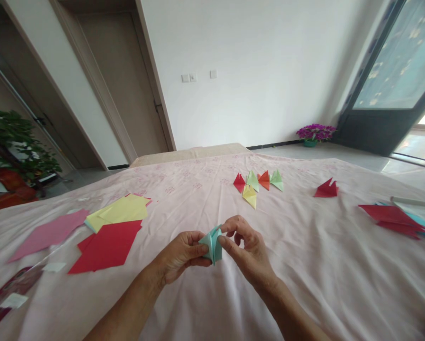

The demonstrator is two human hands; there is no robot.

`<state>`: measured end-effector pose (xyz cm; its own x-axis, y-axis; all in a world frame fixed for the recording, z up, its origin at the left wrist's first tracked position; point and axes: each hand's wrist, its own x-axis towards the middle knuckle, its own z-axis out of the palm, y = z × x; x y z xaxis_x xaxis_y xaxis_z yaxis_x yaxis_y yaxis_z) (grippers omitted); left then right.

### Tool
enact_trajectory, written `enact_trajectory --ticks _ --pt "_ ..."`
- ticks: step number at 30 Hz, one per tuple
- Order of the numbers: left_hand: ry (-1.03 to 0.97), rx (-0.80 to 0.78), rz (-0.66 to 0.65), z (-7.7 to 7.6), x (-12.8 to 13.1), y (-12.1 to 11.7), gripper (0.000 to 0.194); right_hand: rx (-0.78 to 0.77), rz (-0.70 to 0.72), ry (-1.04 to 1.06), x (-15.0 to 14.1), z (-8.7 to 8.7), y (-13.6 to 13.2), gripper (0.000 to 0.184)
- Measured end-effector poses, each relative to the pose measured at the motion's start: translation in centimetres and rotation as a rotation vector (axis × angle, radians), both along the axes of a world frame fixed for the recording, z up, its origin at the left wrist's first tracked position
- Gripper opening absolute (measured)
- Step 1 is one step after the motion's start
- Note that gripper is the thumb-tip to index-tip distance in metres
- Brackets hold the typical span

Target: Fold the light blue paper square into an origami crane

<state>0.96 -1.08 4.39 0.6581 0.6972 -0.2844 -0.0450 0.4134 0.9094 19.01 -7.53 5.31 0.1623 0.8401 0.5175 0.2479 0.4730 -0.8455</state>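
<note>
A light-blue folded paper piece (pixel 215 246) is held up between both hands, above the near middle of the cloth. My left hand (pixel 182 253) grips its left side, with the thumb on the front and the fingers behind. My right hand (pixel 246 248) pinches its upper right edge between thumb and index finger. Beyond the hands lie several small folded paper pieces: a red one (pixel 239 183), a yellow one (pixel 249 196), an orange one (pixel 264 180) and a pale green one (pixel 277 180).
Red sheets (pixel 108 248), yellow sheets (pixel 123 210) and a pink sheet (pixel 51 233) lie at left on the pink cloth (pixel 184 199). To the right are a red folded piece (pixel 326 188) and stacked red papers (pixel 393 220). A plastic packet (pixel 13 289) sits at the near left.
</note>
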Motion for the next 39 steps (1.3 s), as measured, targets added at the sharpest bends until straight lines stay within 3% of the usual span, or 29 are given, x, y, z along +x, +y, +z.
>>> enact_trajectory --ticks 22,27,31,34,39 --pt "0.133 0.015 -0.096 1.1 -0.5 -0.3 0.032 0.074 0.011 -0.167 0.3 1.2 -0.8 0.010" --pt "0.146 0.022 -0.107 1.5 -0.6 -0.3 0.035 0.135 -0.048 -0.113 0.0 0.9 -0.8 0.010" --pt "0.171 0.021 -0.128 1.5 -0.6 -0.3 0.035 0.099 -0.124 -0.039 0.2 0.6 -0.7 0.008" --pt "0.136 0.016 -0.085 1.4 -0.3 -0.5 0.036 0.062 -0.173 0.043 0.3 0.2 -0.6 0.011" --pt "0.069 0.094 0.086 1.6 0.3 -0.8 0.033 -0.025 -0.132 0.062 -0.2 -0.4 -0.8 0.015"
